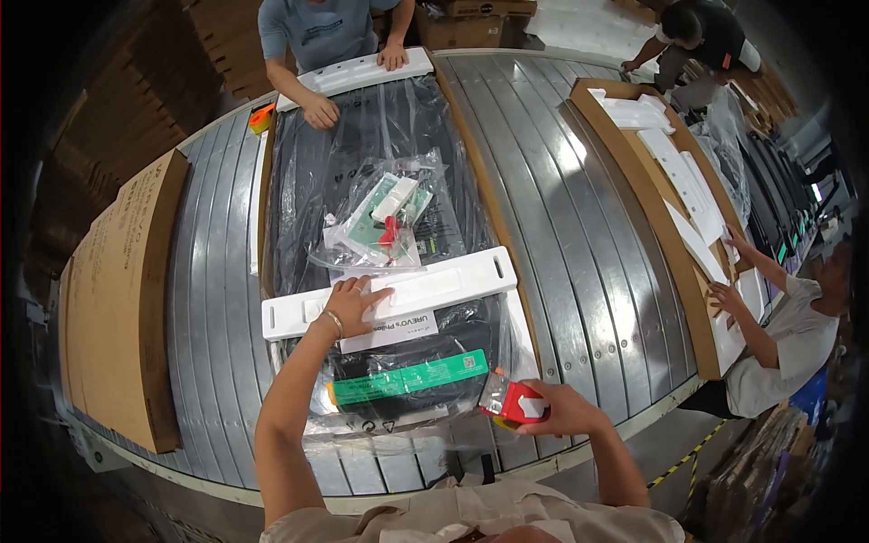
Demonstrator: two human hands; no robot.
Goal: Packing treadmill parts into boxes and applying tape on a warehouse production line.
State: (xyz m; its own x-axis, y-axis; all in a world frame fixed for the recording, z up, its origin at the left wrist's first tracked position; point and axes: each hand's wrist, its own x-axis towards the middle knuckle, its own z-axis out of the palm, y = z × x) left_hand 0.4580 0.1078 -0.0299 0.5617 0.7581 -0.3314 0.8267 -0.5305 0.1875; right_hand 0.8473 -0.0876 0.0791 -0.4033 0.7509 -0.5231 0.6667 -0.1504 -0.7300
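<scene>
My left hand (355, 306) lies with spread fingers on a long white foam bar (434, 288), which crosses a flat black machine wrapped in clear plastic (303, 208). My right hand (570, 412) is closed around a red tape dispenser (518, 404), beside the machine's near right corner. A green label strip (412, 377) and a white printed sheet (389, 335) show on the near part of the machine. Farther up lies a clear bag (362, 240) with green and white papers, a white block and a red item. The machine sits in an open cardboard box (480, 172).
Across the box, a co-worker (330, 36) touches a far foam piece (367, 72); an orange tape dispenser (262, 119) is nearby. A tall carton (118, 299) stands left on the slatted metal conveyor (217, 299). At right, another person (797, 335) handles an open box (652, 226) with foam.
</scene>
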